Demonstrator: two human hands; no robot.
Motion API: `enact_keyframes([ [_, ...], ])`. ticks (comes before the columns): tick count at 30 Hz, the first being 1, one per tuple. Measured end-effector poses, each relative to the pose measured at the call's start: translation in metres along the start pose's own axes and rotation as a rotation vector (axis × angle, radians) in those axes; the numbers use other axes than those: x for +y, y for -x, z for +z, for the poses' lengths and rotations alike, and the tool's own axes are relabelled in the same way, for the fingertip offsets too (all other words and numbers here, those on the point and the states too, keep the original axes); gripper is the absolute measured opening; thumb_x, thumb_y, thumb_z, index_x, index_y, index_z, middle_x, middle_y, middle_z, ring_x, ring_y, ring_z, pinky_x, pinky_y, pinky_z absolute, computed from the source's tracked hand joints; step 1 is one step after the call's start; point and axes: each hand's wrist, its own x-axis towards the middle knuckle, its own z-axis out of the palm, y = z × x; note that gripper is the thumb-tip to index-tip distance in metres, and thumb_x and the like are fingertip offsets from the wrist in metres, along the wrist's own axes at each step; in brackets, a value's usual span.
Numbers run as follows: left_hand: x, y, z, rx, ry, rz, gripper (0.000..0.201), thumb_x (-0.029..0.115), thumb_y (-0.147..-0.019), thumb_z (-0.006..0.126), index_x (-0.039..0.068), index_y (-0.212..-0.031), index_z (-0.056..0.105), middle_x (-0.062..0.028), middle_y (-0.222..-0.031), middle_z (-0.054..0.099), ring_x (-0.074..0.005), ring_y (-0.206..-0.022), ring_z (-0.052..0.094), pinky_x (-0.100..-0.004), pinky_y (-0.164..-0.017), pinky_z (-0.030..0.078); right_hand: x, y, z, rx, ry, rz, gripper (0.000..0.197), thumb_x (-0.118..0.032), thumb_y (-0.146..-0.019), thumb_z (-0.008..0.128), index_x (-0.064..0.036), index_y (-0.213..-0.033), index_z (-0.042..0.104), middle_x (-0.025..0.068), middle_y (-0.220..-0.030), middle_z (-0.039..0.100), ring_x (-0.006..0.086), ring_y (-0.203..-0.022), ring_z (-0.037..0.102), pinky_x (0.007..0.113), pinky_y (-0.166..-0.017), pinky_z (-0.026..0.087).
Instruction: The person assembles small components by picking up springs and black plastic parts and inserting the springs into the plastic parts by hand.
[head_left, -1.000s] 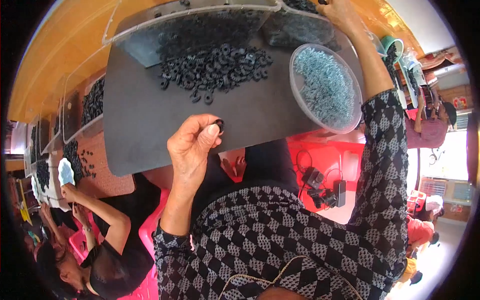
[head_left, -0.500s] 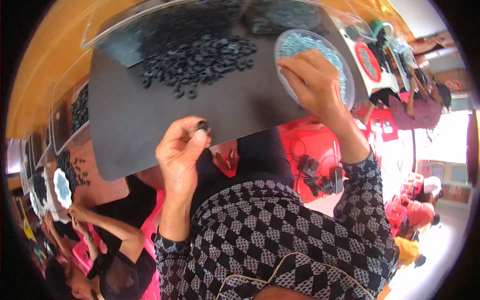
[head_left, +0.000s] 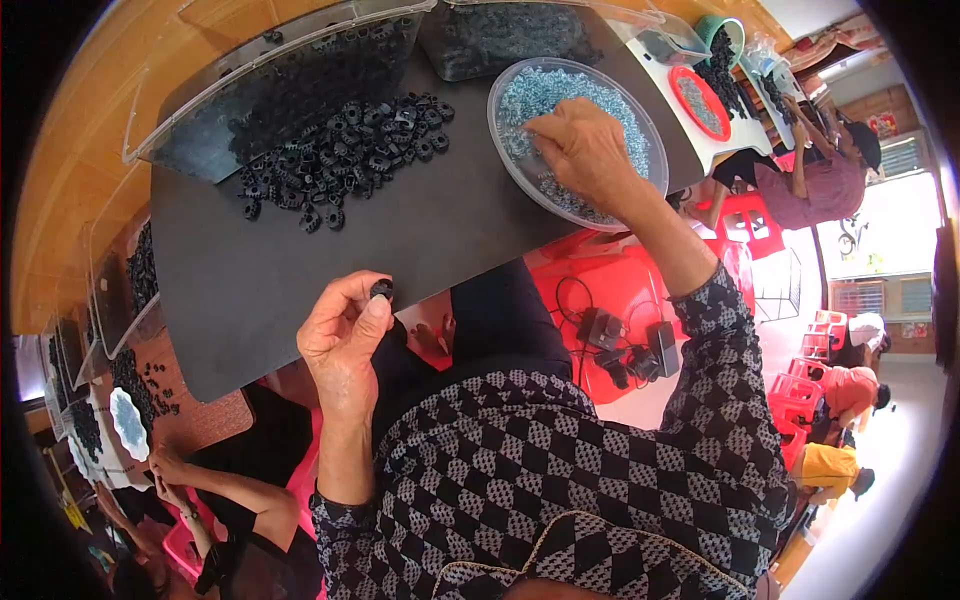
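Note:
My left hand (head_left: pixel 343 345) is closed just off the table's near edge, pinching a small black plastic part (head_left: pixel 381 288) between thumb and fingertips. Over a round clear tub (head_left: pixel 493 112), my right hand (head_left: pixel 588 158) has its fingers bent down and drawn together. Small shiny, pale blue-clear pieces (head_left: pixel 540 92) fill the tub. The right fingertips are hidden, and whether they pinch a piece does not show. Left of the tub, a heap of black ring-like plastic parts (head_left: pixel 345 160) spreads over the dark tabletop (head_left: pixel 270 290).
A clear bin (head_left: pixel 300 75) of black parts lies behind the heap, with a second clear bin (head_left: pixel 515 45) beside it. Black devices with cables (head_left: pixel 615 335) rest on a red stool (head_left: pixel 560 290). Co-workers sit at lower left and far right; a red tray (head_left: pixel 700 103) stands on a white table.
The view has turned and shifted slightly. My right hand has moved farther in over the tub, fingers bending down more. My left hand still pinches the black part.

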Motion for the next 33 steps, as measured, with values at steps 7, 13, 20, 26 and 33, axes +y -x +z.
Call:
enact_keyframes([
  [7,0.0,-0.001,-0.001,-0.007,0.013,-0.009,0.016,0.006,-0.081,0.066,-0.001,-0.094,0.065,-0.0023,-0.082,0.059,-0.0089,-0.066,0.052,-0.0218,-0.06,0.043,0.002,-0.004,0.011,-0.085,-0.05,0.023,0.008,-0.01,-0.074,0.063,-0.0083,-0.081,0.067,0.0091,-0.073,0.057,0.0285,-0.076,0.057,0.04,-0.065,0.044],
  [13,-0.002,-0.001,-0.002,-0.014,0.014,-0.02,0.015,0.006,-0.08,0.066,-0.002,-0.094,0.064,-0.0023,-0.08,0.059,-0.0089,-0.065,0.051,-0.0218,-0.059,0.043,0.001,0.003,0.003,-0.071,-0.071,-0.043,0.005,-0.013,-0.07,0.063,-0.0096,-0.074,0.065,0.0116,-0.071,0.057,0.031,-0.076,0.056,0.041,-0.066,0.045],
  [20,-0.004,0.0,-0.005,-0.004,-0.018,-0.019,0.015,0.003,-0.08,0.065,-0.003,-0.094,0.064,-0.0013,-0.081,0.055,-0.008,-0.065,0.049,-0.0203,-0.06,0.042,-0.006,0.005,-0.002,-0.095,0.001,0.01,0.007,-0.009,-0.071,0.065,-0.0065,-0.078,0.066,0.0081,-0.072,0.057,0.0275,-0.076,0.056,0.038,-0.066,0.044],
  [26,-0.005,0.001,-0.003,-0.011,-0.031,0.004,0.015,0.002,-0.08,0.065,-0.003,-0.094,0.064,-0.0013,-0.081,0.054,-0.0081,-0.065,0.048,-0.0203,-0.06,0.041,-0.007,0.004,0.017,-0.072,-0.038,-0.006,0.006,-0.009,-0.072,0.061,-0.0047,-0.075,0.063,0.0102,-0.072,0.057,0.03,-0.077,0.057,0.04,-0.067,0.045],
  [33,-0.006,0.002,-0.005,-0.012,-0.052,0.021,0.018,0.0,-0.078,0.066,-0.004,-0.096,0.064,0.0003,-0.079,0.049,-0.0072,-0.068,0.044,-0.0191,-0.063,0.038,-0.012,0.001,0.013,-0.075,-0.164,0.116,0.009,-0.01,-0.073,0.059,-0.0028,-0.077,0.061,0.0134,-0.073,0.059,0.0325,-0.078,0.057,0.042,-0.069,0.045],
])
